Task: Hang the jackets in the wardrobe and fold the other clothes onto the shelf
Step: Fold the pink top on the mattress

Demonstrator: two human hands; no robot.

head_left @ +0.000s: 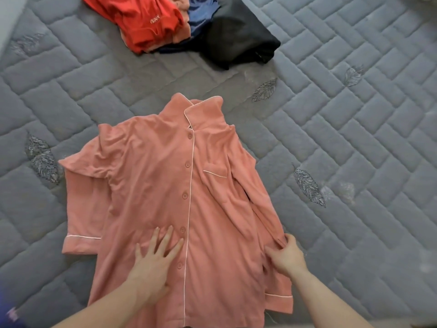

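Note:
A salmon-pink button-up pyjama shirt (165,176) with white piping lies face up on the grey quilted mattress (354,129), collar pointing away from me. My left hand (156,259) rests flat on its lower front, fingers spread, just left of the button line. My right hand (287,255) pinches the fabric of the right sleeve where it lies along the shirt's right side. The left sleeve lies folded down beside the body, cuff at the lower left.
A heap of other clothes sits at the far edge: a red garment with white lettering (146,20), a blue one (201,13) and a black one (238,34). Bare mattress surrounds the shirt on both sides.

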